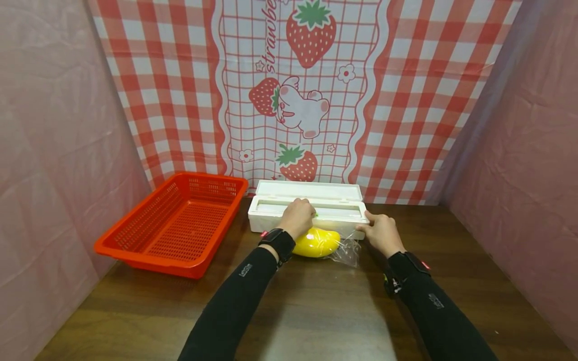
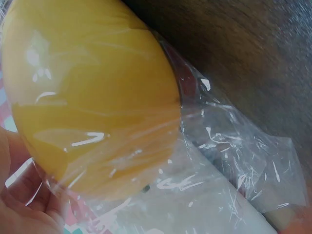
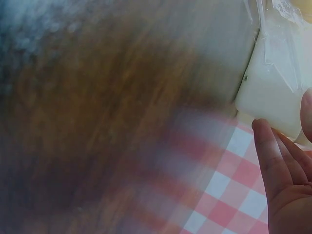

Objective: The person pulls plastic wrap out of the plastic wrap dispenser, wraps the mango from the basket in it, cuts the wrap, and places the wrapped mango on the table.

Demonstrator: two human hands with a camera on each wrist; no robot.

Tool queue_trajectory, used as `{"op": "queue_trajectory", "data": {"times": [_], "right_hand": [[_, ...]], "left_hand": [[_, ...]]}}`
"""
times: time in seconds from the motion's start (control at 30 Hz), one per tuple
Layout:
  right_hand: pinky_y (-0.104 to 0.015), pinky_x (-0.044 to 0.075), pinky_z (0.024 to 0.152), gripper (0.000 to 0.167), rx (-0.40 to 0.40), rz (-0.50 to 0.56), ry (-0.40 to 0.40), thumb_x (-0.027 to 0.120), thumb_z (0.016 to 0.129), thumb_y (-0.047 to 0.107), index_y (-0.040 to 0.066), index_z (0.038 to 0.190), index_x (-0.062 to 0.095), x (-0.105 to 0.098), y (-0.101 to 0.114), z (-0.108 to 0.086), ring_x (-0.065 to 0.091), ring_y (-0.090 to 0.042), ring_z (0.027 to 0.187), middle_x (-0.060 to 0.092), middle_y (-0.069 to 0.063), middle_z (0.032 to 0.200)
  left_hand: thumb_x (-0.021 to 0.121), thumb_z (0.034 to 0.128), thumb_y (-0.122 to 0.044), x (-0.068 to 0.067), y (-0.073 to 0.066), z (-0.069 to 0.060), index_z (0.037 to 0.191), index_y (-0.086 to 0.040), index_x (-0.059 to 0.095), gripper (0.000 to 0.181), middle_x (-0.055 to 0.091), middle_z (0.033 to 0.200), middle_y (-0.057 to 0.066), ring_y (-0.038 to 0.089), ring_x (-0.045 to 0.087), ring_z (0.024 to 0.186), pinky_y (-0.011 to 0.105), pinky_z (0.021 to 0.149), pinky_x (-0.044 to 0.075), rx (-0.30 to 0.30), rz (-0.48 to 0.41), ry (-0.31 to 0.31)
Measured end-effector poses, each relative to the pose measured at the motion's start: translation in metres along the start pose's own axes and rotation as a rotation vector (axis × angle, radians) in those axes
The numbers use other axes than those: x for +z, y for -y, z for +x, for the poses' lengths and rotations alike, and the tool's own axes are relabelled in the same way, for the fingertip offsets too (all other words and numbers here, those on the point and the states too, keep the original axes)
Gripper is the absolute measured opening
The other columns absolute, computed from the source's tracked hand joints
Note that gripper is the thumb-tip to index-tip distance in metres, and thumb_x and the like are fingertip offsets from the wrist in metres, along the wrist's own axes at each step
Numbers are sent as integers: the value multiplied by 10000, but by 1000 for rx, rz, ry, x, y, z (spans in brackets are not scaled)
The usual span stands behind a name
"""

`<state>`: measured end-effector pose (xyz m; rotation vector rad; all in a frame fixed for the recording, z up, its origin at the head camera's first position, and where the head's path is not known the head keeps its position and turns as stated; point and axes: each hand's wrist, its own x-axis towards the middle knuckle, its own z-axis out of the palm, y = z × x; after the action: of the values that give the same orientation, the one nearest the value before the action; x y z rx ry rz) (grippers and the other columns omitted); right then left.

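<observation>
A long white box (image 1: 266,220) stands against the back cloth with its lid (image 1: 307,190) raised at the rear. In front of it is a shiny yellow mango-shaped fruit (image 1: 317,242) in a clear plastic bag (image 1: 347,252). My left hand (image 1: 297,218) is above the fruit at the box's front, its fingers curled and pinching the bagged fruit's upper end; a bit of green shows beside them. The left wrist view shows the fruit (image 2: 92,97) close up, fingers at its lower left. My right hand (image 1: 383,231) grips the box's right end, thumb and fingers on its sides.
A red-orange perforated plastic basket (image 1: 203,250) sits to the left on the brown wooden table (image 1: 325,311). A red-and-white checked strawberry cloth (image 1: 180,100) hangs behind, with pale pink cloths at both sides.
</observation>
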<state>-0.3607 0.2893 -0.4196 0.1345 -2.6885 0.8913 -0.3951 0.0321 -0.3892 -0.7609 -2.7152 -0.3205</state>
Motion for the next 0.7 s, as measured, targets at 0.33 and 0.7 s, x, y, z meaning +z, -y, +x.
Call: {"op": "queue_trajectory", "data": {"times": [0.33,0.7], "right_hand": [[-301,389,549,620,-8,-1,-1,763,925,206,-67,1412,495,-2,0,-1,565,-283,769,518,-287,1392],[-346,436,644,610,-14,-23,2,762,926,210,-68,1404,502,-3,2,-1,590,-305,876,520,-281,1393]], "left_hand": [[604,976,-50,-4,1,-3,871,-110,790,221,637,874,44,253,602,924,331,884,478,-18,3,2],[606,1004,-114,-4,4,-4,1001,-116,819,213,677,950,50,261,615,981,348,940,483,-42,-16,19]]}}
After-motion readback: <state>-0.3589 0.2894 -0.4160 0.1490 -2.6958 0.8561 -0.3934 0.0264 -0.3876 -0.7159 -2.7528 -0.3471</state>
